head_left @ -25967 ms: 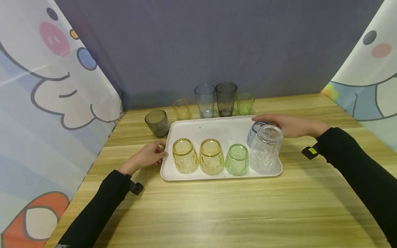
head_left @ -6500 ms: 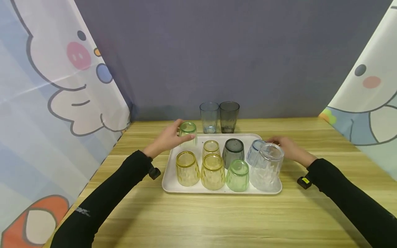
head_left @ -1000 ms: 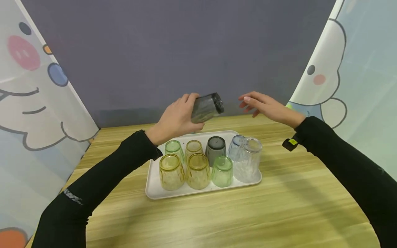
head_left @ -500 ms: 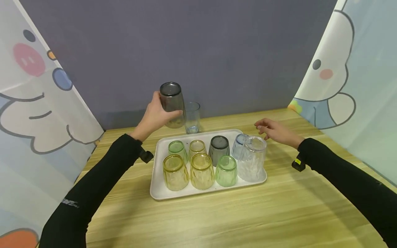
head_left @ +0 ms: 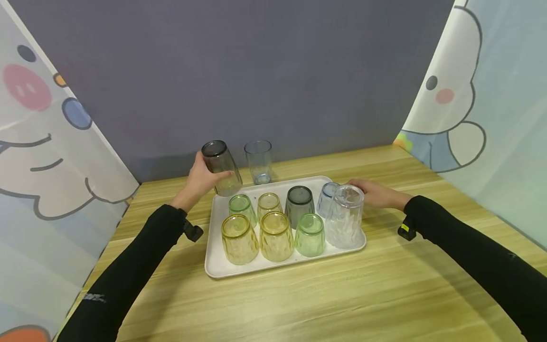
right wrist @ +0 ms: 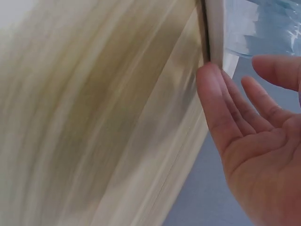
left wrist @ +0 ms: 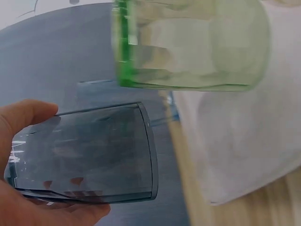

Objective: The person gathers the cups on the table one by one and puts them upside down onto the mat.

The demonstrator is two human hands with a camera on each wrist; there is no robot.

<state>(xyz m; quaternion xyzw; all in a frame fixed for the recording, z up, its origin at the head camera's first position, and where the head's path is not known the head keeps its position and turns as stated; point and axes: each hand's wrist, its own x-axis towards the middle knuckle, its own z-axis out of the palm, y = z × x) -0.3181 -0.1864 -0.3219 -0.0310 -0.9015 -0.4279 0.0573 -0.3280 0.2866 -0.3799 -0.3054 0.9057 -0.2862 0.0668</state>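
Observation:
My left hand (head_left: 197,184) grips a tall dark grey glass (head_left: 224,173), base up and slightly tilted, over the back left corner of the white tray (head_left: 215,267). In the left wrist view, thumb and fingers wrap the base end of this grey glass (left wrist: 89,155); its rim is free. At the tray's right edge, my right hand (head_left: 376,194) rests beside the tall clear glass (head_left: 344,221). The right wrist view shows its straight fingers (right wrist: 214,94) touching the tray rim (right wrist: 215,33), thumb apart.
Upside-down glasses fill the tray: yellow ones (head_left: 240,242), green ones (head_left: 310,237), a short grey one (head_left: 299,209) and a blue one (head_left: 326,202). Behind the tray, a tall blue glass (head_left: 259,164) stands mouth up near the dark back wall (head_left: 256,71).
Earlier, short grey, yellow and green glasses joined the tray. Within the last second, the tall grey glass has turned base up, moved left and come down. My right hand has lowered to the tray's edge.

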